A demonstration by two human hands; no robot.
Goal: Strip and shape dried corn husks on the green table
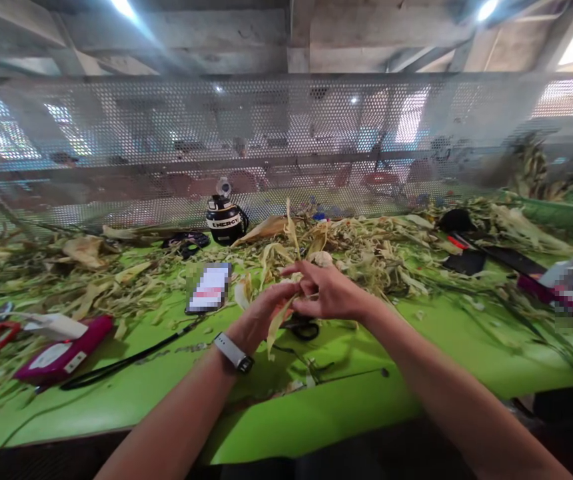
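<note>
My left hand (259, 315), with a pale-strapped watch (234, 352) on its wrist, meets my right hand (330, 291) over the middle of the green table. Both are closed, fingertips together, on a dry corn husk (277, 328). One strip of it hangs below the fingers; other strips stand up behind them, and I cannot tell whether these are the same piece. Part of what the fingers pinch is hidden. Just beneath my hands lie black-handled scissors (307, 330), partly covered. A round pale lump (320, 259) shows behind my right hand.
Loose husks (366, 248) heap across the back of the green table (176, 373). A phone (209, 288), a black jug (224, 220) and a magenta power strip (66, 353) lie leftward. A perforated screen (286, 133) closes off the back. At far right stands a green basket (556, 215).
</note>
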